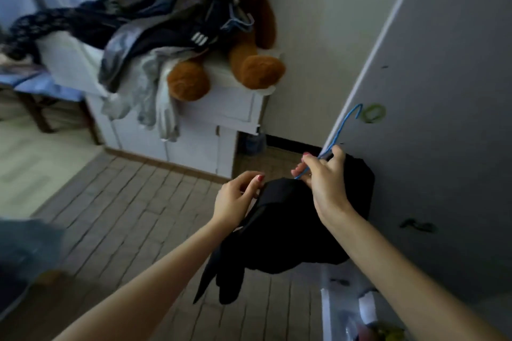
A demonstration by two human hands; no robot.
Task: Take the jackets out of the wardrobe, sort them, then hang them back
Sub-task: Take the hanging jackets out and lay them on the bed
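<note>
A home bedroom: bed (33, 77), teddy bear (243, 36) and heaped clothes (155, 16) on a white cabinet (221, 113).

Dim and bluish indoors, lit softly from the upper left, where the bed (33, 3) and wall (304, 36) look palest. Murky and flat on the grey door (443, 91) at right. Soft all over, smeared at the left edge and lower left corner. Bent by a wide lens, with floor tiles (124, 202) curving outward. No detail in the black jacket (291, 230).
</note>
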